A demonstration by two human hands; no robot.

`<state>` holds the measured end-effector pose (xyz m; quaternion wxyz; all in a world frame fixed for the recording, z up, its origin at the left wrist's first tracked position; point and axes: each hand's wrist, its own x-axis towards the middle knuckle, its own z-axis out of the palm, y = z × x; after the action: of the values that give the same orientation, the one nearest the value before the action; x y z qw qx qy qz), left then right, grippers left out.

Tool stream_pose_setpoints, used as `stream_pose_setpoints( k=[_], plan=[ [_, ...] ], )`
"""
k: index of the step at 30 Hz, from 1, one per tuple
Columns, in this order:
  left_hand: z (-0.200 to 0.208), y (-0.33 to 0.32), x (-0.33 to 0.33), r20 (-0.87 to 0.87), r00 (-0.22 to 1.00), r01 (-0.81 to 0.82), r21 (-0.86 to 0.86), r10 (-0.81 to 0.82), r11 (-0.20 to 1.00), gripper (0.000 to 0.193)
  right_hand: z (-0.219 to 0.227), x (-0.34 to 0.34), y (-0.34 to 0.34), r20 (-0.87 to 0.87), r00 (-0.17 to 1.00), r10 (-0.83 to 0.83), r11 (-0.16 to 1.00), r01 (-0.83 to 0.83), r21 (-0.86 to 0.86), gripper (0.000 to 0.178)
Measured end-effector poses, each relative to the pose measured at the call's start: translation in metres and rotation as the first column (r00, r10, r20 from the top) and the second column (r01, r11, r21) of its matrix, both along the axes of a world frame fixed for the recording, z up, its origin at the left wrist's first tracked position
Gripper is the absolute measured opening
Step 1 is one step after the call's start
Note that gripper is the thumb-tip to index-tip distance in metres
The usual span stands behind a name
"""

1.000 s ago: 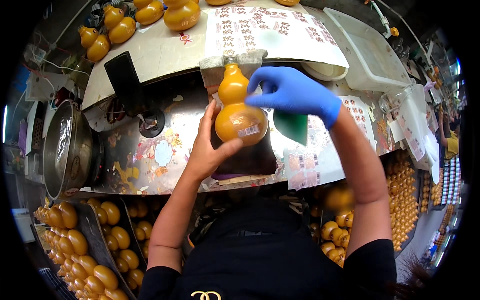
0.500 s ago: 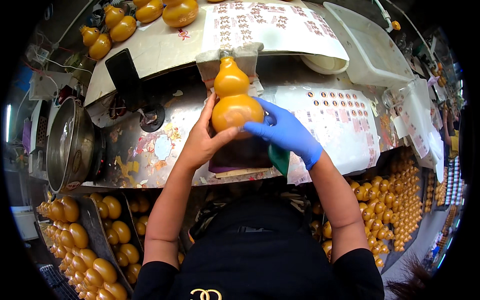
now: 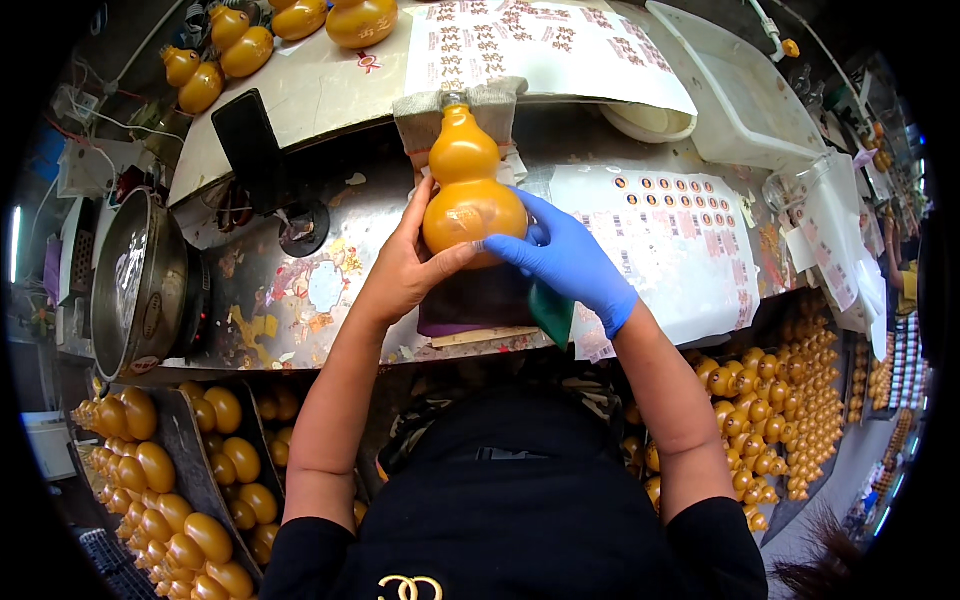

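Observation:
An amber gourd-shaped bottle [image 3: 468,160] lies between my two hands, its narrow neck pointing away from me onto a folded grey cloth [image 3: 418,118]. Bare, my left hand [image 3: 408,268] wraps the left side of the wide bulb, thumb across its near face. My right hand [image 3: 572,262], in a blue glove, grips the bulb's right side, and its thumb meets the left one at the near end. A faint patch shows on the bulb between the thumbs; I cannot tell what it is. Under the bottle, a dark pad [image 3: 475,300] rests at the table edge.
Sticker sheets [image 3: 660,250] spread to the right, with a printed sheet [image 3: 550,60] on the raised board. A metal pan [image 3: 135,285] and a phone on a stand [image 3: 250,145] are at left. Crates of gourd bottles [image 3: 150,470] flank me. A plastic tub [image 3: 735,100] sits far right.
The bottle has shifted very slightly, and both hands stay around its wide bulb. The thumbs have moved a little up and left across its near face.

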<state>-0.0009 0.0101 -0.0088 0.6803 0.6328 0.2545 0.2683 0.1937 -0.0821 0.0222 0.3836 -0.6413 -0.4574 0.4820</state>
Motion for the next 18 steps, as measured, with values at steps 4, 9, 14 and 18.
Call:
stream_pose_setpoints(
  k=[4,9,14,18],
  plan=[
    [0.004,0.0,-0.001,0.021,1.0,0.019,-0.029,-0.019,0.999,0.101,-0.003,-0.001,-0.002,-0.059,0.998,0.012,0.998,-0.008,0.066,0.071],
    [0.008,-0.003,0.002,0.058,0.998,-0.003,-0.118,0.01,0.993,0.1,0.002,-0.003,0.003,-0.076,0.996,-0.042,0.998,0.039,-0.042,0.071],
    [0.0,-0.001,0.0,-0.007,1.0,-0.027,0.0,0.027,1.0,0.102,-0.001,-0.005,0.003,-0.059,0.998,-0.033,0.999,0.033,-0.017,0.071],
    [-0.002,0.0,0.0,0.018,1.0,-0.014,-0.004,0.014,1.0,0.101,-0.013,-0.003,0.002,-0.075,0.997,-0.028,0.998,0.033,0.06,0.07]
  ],
)
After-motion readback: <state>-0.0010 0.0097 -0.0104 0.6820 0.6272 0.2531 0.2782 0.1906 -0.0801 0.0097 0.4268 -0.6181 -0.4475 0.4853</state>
